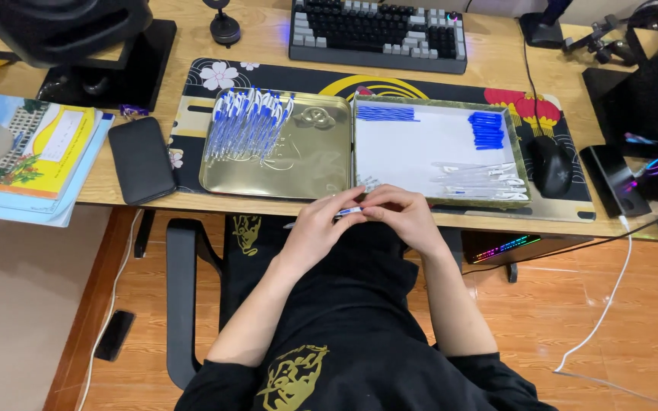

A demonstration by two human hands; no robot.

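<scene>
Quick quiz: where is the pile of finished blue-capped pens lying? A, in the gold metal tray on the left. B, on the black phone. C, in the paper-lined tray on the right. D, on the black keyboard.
A: the pile of blue-capped pens lies in the left gold metal tray, while both hands hold one pen at the desk edge.

Bare desk edge lies open between hands (359, 217) and both trays (276, 179).

Black shirt, gold emblem, bare forearms
</scene>
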